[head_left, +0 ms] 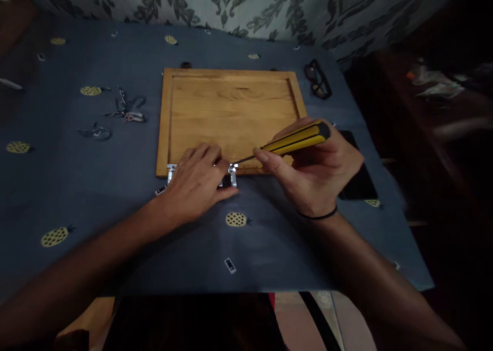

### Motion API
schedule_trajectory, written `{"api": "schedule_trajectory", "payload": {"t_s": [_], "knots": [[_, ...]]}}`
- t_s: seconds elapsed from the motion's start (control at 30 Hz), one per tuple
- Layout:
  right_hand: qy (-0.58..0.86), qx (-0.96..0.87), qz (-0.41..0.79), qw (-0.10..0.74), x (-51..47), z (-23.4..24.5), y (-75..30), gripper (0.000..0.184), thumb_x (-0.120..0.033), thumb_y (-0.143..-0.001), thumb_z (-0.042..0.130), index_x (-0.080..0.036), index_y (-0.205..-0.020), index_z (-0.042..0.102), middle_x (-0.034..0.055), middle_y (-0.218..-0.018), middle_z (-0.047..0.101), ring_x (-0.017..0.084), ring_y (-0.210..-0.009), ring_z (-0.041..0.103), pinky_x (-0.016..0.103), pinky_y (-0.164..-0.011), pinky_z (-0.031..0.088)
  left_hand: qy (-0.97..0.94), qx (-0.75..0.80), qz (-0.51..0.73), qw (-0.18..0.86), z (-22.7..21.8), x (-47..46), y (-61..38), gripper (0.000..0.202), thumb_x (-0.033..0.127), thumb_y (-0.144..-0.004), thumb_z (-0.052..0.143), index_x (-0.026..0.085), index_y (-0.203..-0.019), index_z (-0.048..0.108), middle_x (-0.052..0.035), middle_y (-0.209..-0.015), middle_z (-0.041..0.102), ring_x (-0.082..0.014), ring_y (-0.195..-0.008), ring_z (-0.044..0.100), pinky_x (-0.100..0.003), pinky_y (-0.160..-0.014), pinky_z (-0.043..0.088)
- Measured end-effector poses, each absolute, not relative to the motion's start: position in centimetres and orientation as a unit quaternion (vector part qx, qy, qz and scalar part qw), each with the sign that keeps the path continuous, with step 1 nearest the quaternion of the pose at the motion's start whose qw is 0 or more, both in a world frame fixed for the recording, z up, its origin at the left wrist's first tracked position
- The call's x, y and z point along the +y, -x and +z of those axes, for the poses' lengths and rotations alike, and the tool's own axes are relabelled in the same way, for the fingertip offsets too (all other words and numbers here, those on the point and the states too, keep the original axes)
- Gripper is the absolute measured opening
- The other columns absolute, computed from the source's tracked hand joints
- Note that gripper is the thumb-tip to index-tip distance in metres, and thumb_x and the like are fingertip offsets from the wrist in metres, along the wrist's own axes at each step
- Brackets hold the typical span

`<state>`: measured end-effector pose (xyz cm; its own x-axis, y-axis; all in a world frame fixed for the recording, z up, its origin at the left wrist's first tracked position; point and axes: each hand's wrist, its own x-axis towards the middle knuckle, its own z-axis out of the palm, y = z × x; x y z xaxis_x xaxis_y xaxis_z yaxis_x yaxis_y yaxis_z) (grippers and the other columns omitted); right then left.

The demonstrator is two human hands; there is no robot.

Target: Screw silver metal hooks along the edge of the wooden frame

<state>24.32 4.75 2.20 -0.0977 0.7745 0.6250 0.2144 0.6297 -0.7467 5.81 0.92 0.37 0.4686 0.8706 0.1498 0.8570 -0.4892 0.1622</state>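
Observation:
A framed wooden panel point(231, 110) lies flat on a blue cloth with pineapple prints point(96, 212). At its near edge sits a silver metal hinge point(233, 175). My left hand point(198, 179) lies over the hinge with its fingers curled, pressing it against the panel's edge. My right hand point(314, 171) grips a screwdriver with a yellow and black handle point(296, 139). The screwdriver's thin shaft points left and down, and its tip meets the hinge beside my left fingertips. A dark band circles my right wrist.
Loose metal fittings point(125, 112) lie on the cloth at the left. Dark glasses point(318, 79) rest at the panel's far right corner. A black phone point(358, 179) lies under my right hand. A small label point(230, 265) sits near the cloth's front edge. A patterned curtain hangs behind.

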Motion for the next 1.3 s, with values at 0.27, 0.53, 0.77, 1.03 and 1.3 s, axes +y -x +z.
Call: {"api": "schedule_trajectory", "payload": {"t_s": [0.27, 0.53, 0.77, 1.03, 1.3], "knots": [[0.389, -0.681, 0.250, 0.568, 4.5, 2.7, -24.5, 0.030, -0.039, -0.069, 0.092, -0.026, -0.067, 0.064, -0.0025, -0.064, 0.061, 0.013, -0.052, 0.055, 0.030, -0.045, 0.047, -0.856, 0.502, 0.113, 0.040, 0.4, 1.0, -5.9, 0.034, 0.044, -0.089, 0.076, 0.014, -0.105, 0.073, -0.0115, -0.105, 0.067, -0.0305, -0.102, 0.060, -0.042, -0.084, 0.048], [0.387, -0.690, 0.274, 0.546, 4.5, 2.4, -24.2, 0.032, -0.041, -0.066, 0.093, -0.026, -0.068, 0.065, -0.0014, -0.065, 0.062, 0.014, -0.054, 0.055, 0.030, -0.046, 0.048, -0.857, 0.502, 0.111, 0.027, 0.3, 0.8, -5.9, 0.036, 0.045, -0.089, 0.075, 0.013, -0.105, 0.073, -0.0119, -0.104, 0.066, -0.0310, -0.103, 0.061, -0.041, -0.085, 0.048], [0.392, -0.697, 0.267, 0.538, 4.6, 2.4, -24.3, 0.037, -0.049, -0.067, 0.091, -0.027, -0.066, 0.061, -0.0006, -0.062, 0.060, 0.016, -0.053, 0.055, 0.032, -0.045, 0.050, -0.857, 0.503, 0.105, 0.035, 0.4, 0.9, -5.9, 0.036, 0.045, -0.089, 0.075, 0.013, -0.105, 0.073, -0.0119, -0.103, 0.066, -0.0304, -0.102, 0.060, -0.041, -0.084, 0.048], [0.389, -0.695, 0.274, 0.540, 4.8, 1.9, -24.5, 0.034, -0.046, -0.068, 0.092, -0.027, -0.072, 0.064, -0.0017, -0.064, 0.060, 0.014, -0.052, 0.055, 0.031, -0.046, 0.048, -0.858, 0.501, 0.111, 0.031, 0.3, 0.9, -5.9, 0.037, 0.046, -0.088, 0.076, 0.013, -0.104, 0.073, -0.0118, -0.104, 0.066, -0.0310, -0.104, 0.060, -0.041, -0.085, 0.049], [0.375, -0.707, 0.301, 0.519, 4.8, 1.6, -25.0, 0.028, -0.042, -0.069, 0.091, -0.028, -0.078, 0.069, -0.0005, -0.078, 0.070, 0.015, -0.057, 0.062, 0.033, -0.050, 0.053, -0.857, 0.503, 0.103, 0.033, 0.5, 0.9, -5.9, 0.038, 0.046, -0.089, 0.075, 0.013, -0.107, 0.073, -0.0120, -0.105, 0.067, -0.0314, -0.104, 0.061, -0.042, -0.086, 0.049]]}}
